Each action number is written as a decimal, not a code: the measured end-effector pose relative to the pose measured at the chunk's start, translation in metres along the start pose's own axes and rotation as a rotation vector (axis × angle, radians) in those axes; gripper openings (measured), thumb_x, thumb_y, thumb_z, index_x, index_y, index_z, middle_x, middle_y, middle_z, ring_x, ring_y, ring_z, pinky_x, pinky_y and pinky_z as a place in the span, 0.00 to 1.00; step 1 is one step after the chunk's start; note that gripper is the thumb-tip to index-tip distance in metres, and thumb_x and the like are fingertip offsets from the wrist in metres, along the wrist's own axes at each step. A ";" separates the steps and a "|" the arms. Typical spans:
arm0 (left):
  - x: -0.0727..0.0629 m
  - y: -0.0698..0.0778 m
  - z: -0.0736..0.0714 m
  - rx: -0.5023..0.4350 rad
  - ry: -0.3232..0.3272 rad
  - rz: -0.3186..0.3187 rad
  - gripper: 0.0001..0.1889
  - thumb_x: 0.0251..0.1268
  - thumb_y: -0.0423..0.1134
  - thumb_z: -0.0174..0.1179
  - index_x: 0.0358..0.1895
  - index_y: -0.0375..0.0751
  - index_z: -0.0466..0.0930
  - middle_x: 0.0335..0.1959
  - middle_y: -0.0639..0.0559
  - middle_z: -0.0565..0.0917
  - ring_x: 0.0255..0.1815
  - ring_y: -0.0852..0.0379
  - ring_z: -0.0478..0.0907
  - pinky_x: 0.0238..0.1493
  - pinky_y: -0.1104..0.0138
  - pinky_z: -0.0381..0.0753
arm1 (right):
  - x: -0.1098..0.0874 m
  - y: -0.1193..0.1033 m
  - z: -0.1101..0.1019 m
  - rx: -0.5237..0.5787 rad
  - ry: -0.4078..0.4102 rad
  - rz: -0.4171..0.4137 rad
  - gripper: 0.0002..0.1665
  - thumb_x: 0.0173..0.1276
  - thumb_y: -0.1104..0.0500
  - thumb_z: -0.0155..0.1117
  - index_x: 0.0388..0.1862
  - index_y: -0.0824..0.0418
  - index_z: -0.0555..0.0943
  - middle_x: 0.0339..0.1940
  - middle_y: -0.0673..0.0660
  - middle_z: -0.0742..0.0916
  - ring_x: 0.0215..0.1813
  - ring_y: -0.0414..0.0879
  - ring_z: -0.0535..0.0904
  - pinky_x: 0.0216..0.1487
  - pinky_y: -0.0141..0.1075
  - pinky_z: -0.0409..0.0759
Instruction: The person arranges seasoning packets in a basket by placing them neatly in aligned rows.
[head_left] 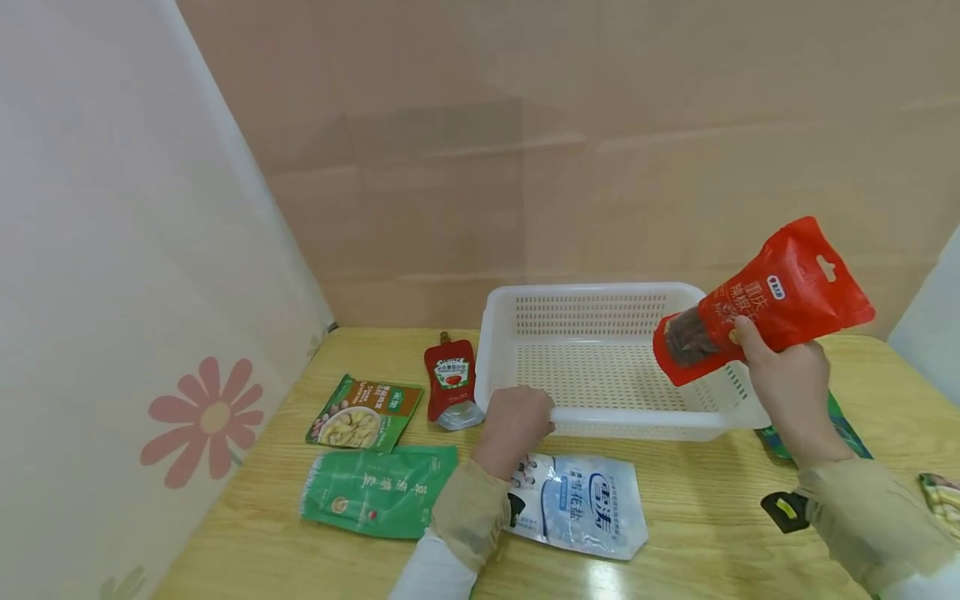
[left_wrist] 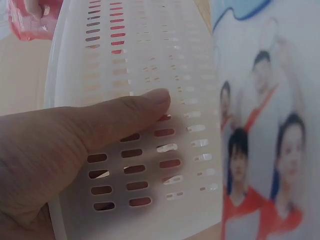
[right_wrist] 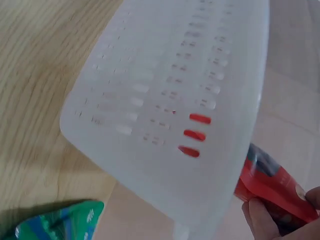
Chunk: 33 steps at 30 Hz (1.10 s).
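Observation:
A white perforated plastic basket (head_left: 501, 333) stands on the wooden table. My left hand (head_left: 516, 423) grips its near left corner; in the left wrist view the thumb (left_wrist: 125, 112) lies along the outer wall, while the other fingers are hidden behind the rim. Above the basket's right end, my right hand (head_left: 793, 390) holds a red pouch of dried chilies (head_left: 787, 287), tilted with its windowed bottom toward the basket. Below my left hand lies a white and blue salt bag (head_left: 581, 504), close to the wrist.
Left of the basket lie a red ketchup pouch (head_left: 452, 375), a brown and green food packet (head_left: 367, 412) and a green bag (head_left: 381, 492). A dark green packet (head_left: 843, 429) is partly hidden behind the right wrist. Another packet (head_left: 941, 500) sits at the right edge.

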<state>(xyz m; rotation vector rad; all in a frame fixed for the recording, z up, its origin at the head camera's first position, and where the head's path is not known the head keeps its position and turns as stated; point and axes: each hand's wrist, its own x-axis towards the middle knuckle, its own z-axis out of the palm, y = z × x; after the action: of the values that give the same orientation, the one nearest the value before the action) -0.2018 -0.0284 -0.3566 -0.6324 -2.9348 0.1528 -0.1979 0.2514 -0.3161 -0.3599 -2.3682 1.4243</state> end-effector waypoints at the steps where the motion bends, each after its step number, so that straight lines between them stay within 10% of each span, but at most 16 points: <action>1: 0.001 0.000 0.000 -0.001 -0.005 0.000 0.09 0.55 0.53 0.67 0.29 0.54 0.88 0.16 0.60 0.80 0.17 0.63 0.68 0.19 0.71 0.69 | 0.001 0.000 0.001 -0.026 -0.001 -0.010 0.38 0.72 0.42 0.48 0.74 0.55 0.52 0.74 0.59 0.67 0.59 0.48 0.68 0.62 0.58 0.70; 6: 0.003 0.002 -0.001 0.009 0.020 0.013 0.10 0.54 0.54 0.68 0.27 0.54 0.88 0.16 0.61 0.81 0.17 0.64 0.70 0.18 0.71 0.69 | 0.005 0.001 0.002 -0.122 -0.019 -0.056 0.40 0.73 0.42 0.45 0.73 0.66 0.53 0.69 0.70 0.70 0.59 0.65 0.71 0.57 0.64 0.71; 12: 0.003 0.003 -0.002 0.023 0.011 0.015 0.10 0.55 0.55 0.67 0.29 0.54 0.88 0.15 0.61 0.80 0.17 0.64 0.70 0.18 0.71 0.69 | 0.010 0.006 0.005 -0.171 -0.030 -0.048 0.40 0.73 0.43 0.44 0.71 0.72 0.57 0.65 0.74 0.73 0.57 0.69 0.73 0.42 0.48 0.80; 19: 0.001 0.001 -0.004 0.027 -0.026 0.003 0.11 0.55 0.55 0.67 0.32 0.55 0.88 0.15 0.61 0.78 0.17 0.63 0.68 0.19 0.72 0.69 | 0.014 0.009 0.017 -0.155 -0.046 -0.031 0.40 0.73 0.45 0.45 0.70 0.74 0.58 0.64 0.77 0.72 0.59 0.71 0.72 0.57 0.65 0.71; 33: -0.001 0.001 -0.004 -0.015 -0.047 -0.009 0.11 0.55 0.54 0.67 0.35 0.54 0.89 0.13 0.60 0.76 0.17 0.63 0.67 0.21 0.73 0.67 | 0.015 0.014 0.035 -0.278 -0.048 -0.068 0.34 0.73 0.49 0.49 0.60 0.80 0.66 0.54 0.78 0.79 0.49 0.71 0.78 0.49 0.60 0.78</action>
<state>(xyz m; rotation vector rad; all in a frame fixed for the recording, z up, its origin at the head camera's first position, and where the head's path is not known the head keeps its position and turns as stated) -0.1998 -0.0279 -0.3526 -0.6260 -2.9861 0.1472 -0.2257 0.2357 -0.3411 -0.3153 -2.5972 1.0860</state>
